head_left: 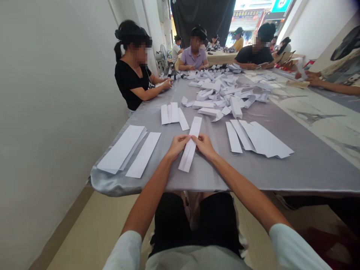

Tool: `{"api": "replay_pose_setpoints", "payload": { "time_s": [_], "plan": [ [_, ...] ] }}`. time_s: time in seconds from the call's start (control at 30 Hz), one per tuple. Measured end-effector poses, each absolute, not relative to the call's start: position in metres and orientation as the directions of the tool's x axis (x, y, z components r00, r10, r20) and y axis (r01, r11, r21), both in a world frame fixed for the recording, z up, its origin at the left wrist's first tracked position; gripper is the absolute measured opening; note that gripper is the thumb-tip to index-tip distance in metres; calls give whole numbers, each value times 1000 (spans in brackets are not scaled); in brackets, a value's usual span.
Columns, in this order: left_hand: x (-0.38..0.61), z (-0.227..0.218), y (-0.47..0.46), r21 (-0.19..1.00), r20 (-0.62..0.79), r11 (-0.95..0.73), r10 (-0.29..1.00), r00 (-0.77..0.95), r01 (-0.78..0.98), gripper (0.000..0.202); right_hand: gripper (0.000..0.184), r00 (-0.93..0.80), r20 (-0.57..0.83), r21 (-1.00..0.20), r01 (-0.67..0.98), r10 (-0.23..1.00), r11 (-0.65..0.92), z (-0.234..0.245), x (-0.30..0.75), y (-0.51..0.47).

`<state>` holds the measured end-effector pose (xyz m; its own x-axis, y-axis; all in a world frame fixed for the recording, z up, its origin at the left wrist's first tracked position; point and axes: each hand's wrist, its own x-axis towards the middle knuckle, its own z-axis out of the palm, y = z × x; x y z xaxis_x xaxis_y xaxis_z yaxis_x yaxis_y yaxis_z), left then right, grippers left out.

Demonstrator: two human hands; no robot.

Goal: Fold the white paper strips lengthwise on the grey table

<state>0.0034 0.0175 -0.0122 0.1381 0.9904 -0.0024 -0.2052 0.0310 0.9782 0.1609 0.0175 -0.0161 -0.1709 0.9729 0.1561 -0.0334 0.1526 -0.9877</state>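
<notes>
Two hands make up the grip, and both pinch one long, narrow folded white paper strip [189,159] near its middle. The left hand [177,146] closes on the strip's left side and the right hand [204,146] on its right, with their fingertips meeting the paper and almost no gap between the hands. The strip is crisp and flat-looking, with a lengthwise fold. It runs away from the person, its far end leaning slightly to the right and reaching well past the grip, while its near end sticks out toward the body. Whether any of it touches the desk [315,176] beneath its grey satin cloth, I cannot tell.

The near desk edge lies just behind the grip, close to the strip's near end. To the left of the grip sit a small stack of paper strips [120,148] and a single paper strip [143,154], with bare cloth between them and the hands. Just ahead and left is a group of paper strips [171,113]. To the right, a fanned group of paper strips [260,138] leaves a narrower open patch. Farther ahead lies a heap of folded paper pieces [222,93], and beyond the grip to the left, a co-worker in a black top [131,80] sits at the desk's side.
</notes>
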Motion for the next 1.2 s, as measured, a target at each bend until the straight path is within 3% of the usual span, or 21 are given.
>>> {"api": "replay_pose_setpoints", "payload": {
  "time_s": [0.23,0.47,0.6,0.73,0.9,1.2],
  "plan": [
    [-1,-13,17,995,-28,45,984,176,-94,66,43,-124,142,-986,-108,982,129,-22,166,26],
    [-4,-12,15,993,-87,104,957,275,-51,79,42,-78,87,-994,-78,993,81,-20,173,31],
    [-1,-10,14,991,-116,129,937,331,-17,70,41,53,74,-991,-106,996,79,-19,178,36],
    [-1,-10,13,992,-116,129,921,372,-9,59,41,61,68,-990,-120,996,75,-17,178,33],
    [-3,-8,12,989,-130,146,899,419,-7,58,40,3,26,-992,-120,1000,26,-14,180,34],
    [-1,-4,11,986,-151,169,893,425,-4,61,37,232,-6,-973,-227,973,48,-18,186,47]
  ]
}}
